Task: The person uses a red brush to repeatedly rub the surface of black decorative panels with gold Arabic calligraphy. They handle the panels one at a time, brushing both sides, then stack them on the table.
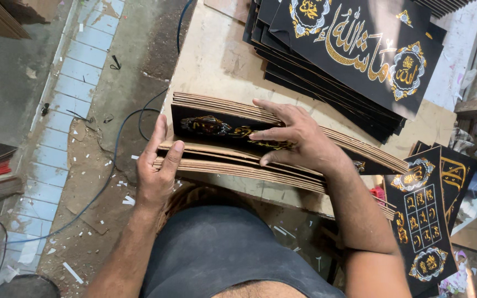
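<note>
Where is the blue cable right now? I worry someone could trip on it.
In the head view the blue cable trails across the dusty floor on the left, curving past the workbench edge, just beyond the left hand.

A pale brown desk (216, 55) carried two stacks of flat boards: a black, gold-patterned stack (354, 60) at its far side and a brown-edged stack (233, 138) along its near edge. Beside the desk, a blue cable (118, 138) and white scraps (128, 200) lay on the dusty floor (84, 182).
</note>
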